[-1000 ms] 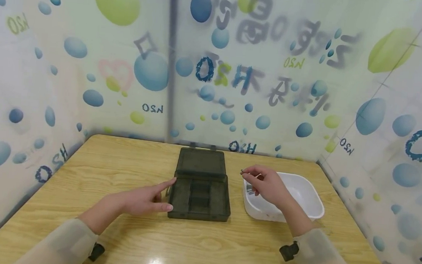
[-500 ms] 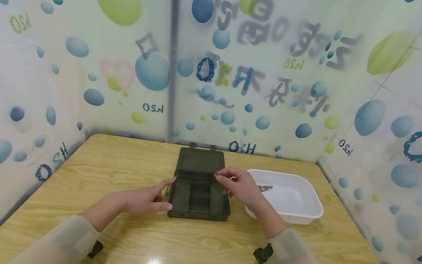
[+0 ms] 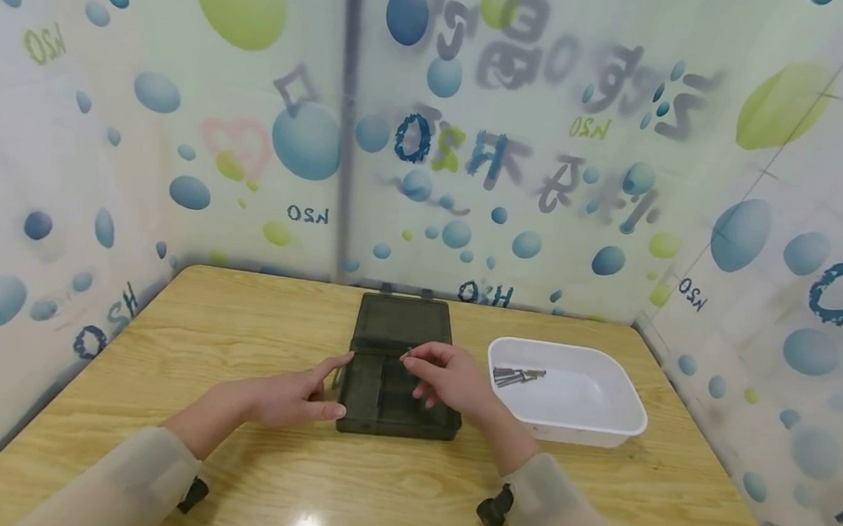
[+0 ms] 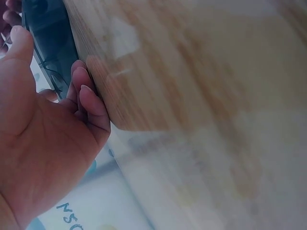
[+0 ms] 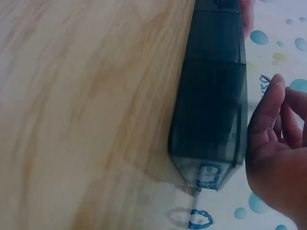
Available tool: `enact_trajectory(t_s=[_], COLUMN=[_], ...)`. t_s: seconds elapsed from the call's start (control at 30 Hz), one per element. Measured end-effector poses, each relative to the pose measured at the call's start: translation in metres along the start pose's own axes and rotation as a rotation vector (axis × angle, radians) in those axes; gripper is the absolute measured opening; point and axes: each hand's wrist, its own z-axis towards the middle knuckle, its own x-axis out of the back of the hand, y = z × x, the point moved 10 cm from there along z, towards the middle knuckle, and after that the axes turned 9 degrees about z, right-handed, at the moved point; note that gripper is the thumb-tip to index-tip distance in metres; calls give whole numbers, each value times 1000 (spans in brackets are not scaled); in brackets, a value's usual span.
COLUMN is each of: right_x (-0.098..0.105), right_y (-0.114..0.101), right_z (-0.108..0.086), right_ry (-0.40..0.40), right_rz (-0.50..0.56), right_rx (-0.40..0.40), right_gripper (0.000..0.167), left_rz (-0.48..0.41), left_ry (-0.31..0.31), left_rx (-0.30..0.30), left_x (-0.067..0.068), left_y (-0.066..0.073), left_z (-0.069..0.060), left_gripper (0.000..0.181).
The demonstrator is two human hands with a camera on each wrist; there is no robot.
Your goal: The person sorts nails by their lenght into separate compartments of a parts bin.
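A dark translucent box (image 3: pixel 359 391) lies unfolded on the table, its lid (image 3: pixel 403 320) flat at the back; dividers split the inside. My left hand (image 3: pixel 281 401) rests against the left side, index finger near the hinge corner and thumb at the near corner. In the left wrist view, the left hand's (image 4: pixel 53 115) other fingers are bent beside the box (image 4: pixel 53 33). Over the box's rear part, my right hand (image 3: pixel 452 378) pinches a tiny metal piece (image 3: pixel 407 352) between thumb and index finger. The right wrist view has the right hand (image 5: pixel 278 143) beside the box wall (image 5: pixel 208 110).
To the right of the box stands a white tray (image 3: pixel 590 399) with several metal screws or nails (image 3: pixel 518 377) at its left end. The wooden table (image 3: pixel 371 492) meets patterned curtains (image 3: pixel 244 222) at the back and both sides.
The right hand has travelled left from the tray's left edge to above the box, with the small piece still pinched. The left hand and the box have stayed in place.
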Motion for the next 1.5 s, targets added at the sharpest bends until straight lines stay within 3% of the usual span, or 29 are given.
enact_trajectory(t_s=[0.4,0.7,1.13,1.5], right_x=[-30,-34,-35,-35], right_y=[9,9,21,22], right_z=[10,20,30,29], right_ry=[-30,-26,-54,-56], right_rz=[108,120,27,-17], right_rx=[-49,-50,-92,-99], right_gripper=[40,41,33,35], left_rz=[2,-10,-1,34], left_ry=[-5,-9,-8,15], left_rx=[15,15,8,-35], left_x=[-1,-1,-1,2], left_y=[0,-2,-4,-2], left_z=[0,1,2,5], left_gripper=[98,99,98,99])
